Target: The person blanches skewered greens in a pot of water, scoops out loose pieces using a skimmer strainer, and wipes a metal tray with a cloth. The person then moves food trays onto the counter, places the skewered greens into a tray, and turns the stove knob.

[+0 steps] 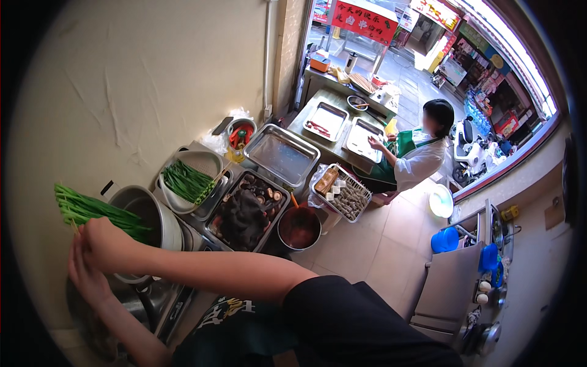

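Observation:
My right hand [107, 243] is closed at the lower edge of a bunch of skewered green chives [98, 208]. Just below, my left hand [87, 275] has its fingers raised to the end of a bamboo skewer [73, 225], close against the right hand. My right hand partly covers the left hand's grip. The leaves droop over the mouth of a large metal pot [172, 225], whose inside is dark. My right forearm crosses in front of the pot's lower side. Beyond it, more chives [185, 179] lie in a perforated metal tray [206, 158].
Beside the pot stand a tray of dark mushrooms and other dark food [245, 215], a pot of reddish liquid [300, 229] and a steel tray [282, 153]. A basket of skewered food [348, 202] lies farther right. A co-worker in a green apron [406, 147] works at a metal table [298, 124].

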`<state>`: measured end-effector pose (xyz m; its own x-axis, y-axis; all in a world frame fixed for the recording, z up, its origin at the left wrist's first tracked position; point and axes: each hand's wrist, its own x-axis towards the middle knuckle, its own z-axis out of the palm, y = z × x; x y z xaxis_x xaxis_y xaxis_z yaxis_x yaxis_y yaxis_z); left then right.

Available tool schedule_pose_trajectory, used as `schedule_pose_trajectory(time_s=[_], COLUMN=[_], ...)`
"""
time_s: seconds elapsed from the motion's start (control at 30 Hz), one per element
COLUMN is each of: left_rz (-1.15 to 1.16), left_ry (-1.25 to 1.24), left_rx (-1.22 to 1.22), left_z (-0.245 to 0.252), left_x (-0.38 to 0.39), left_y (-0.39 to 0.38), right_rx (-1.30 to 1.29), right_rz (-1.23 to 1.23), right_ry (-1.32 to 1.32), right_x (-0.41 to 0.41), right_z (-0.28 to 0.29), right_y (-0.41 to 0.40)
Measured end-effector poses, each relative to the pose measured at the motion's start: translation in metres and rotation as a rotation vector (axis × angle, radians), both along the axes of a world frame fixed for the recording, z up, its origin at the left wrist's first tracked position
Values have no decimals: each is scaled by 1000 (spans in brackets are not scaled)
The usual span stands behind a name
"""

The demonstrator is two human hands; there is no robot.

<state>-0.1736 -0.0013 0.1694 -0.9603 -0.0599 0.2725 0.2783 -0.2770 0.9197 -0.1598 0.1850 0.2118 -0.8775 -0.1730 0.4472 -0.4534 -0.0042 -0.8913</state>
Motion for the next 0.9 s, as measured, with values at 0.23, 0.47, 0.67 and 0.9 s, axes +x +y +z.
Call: schedule_pose_trajectory(time_s=[0.23, 0.47, 0.67, 0.9], left_rz=[-4, -33, 43, 121], left_ry=[4, -12, -3, -5], left_rx=[-9, -24, -119, -51], left_z=[9, 8, 9, 32], left_x=[5, 3, 5, 13], left_y=[13, 12, 13, 63], right_rx=[-103, -62, 64, 54], right_rz=[-50, -73, -55, -38], right_ry=[20, -88, -153, -43], right_x=[-4, 5, 11, -7], right_z=[-3, -3, -3, 2], right_y=[0, 2, 3, 16])
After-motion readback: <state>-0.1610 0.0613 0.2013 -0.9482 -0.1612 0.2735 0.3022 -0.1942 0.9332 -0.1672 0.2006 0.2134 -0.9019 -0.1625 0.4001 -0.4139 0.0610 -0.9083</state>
